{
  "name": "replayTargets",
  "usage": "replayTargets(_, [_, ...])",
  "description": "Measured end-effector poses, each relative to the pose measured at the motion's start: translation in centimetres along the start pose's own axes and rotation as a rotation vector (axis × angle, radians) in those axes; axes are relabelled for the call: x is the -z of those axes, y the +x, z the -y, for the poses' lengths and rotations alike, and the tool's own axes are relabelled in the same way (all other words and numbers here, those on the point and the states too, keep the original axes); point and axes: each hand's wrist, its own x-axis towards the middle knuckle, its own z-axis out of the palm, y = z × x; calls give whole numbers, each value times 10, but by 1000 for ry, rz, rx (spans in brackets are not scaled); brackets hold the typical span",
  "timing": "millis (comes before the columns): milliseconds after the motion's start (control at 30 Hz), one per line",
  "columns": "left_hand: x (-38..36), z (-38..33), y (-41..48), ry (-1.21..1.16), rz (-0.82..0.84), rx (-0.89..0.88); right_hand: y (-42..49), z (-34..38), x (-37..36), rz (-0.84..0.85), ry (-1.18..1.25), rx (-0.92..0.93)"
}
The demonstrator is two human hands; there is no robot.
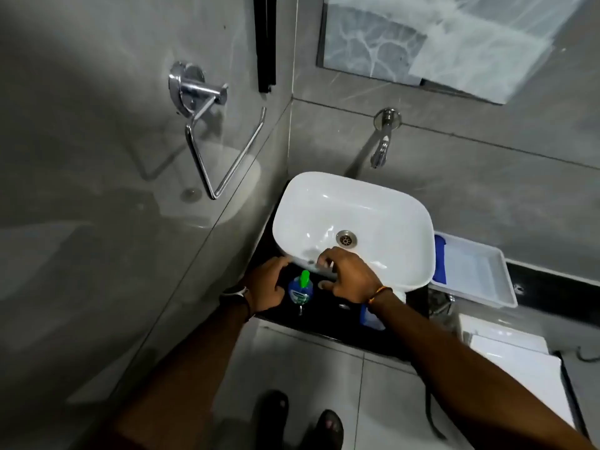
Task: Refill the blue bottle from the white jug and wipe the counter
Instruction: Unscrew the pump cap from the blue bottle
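Two sandalled feet stand on the grey floor tiles, nearest of all, and both bare forearms reach up from them toward the black desk. The blue bottle with its green pump top stands upright near the desk's front edge, just before the front-left corner of the white basin. The left hand, a dark watch at its wrist, is just beside the bottle on its left, fingers loosely spread and grasping nothing; whether it touches the bottle I cannot tell. The right hand, a thread band at its wrist, hangs over the basin's front rim to the bottle's right, fingers curled downward and empty. Under the right wrist a blue and white object sits at the desk's front edge, mostly hidden. Right of the basin a white tray with a blue item inside lies on the desk. A chrome spout projects from the wall above the basin, and a chrome ring holder hangs on the left wall.
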Motion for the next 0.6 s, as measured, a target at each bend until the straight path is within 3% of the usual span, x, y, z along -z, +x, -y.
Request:
replayTargets(133, [-16, -2, 4, 3, 87, 50, 2, 7, -27, 78, 77, -77])
replayTargets(600, [-33, 7, 15, -29, 57, 7, 9, 14, -64, -96, 107, -47])
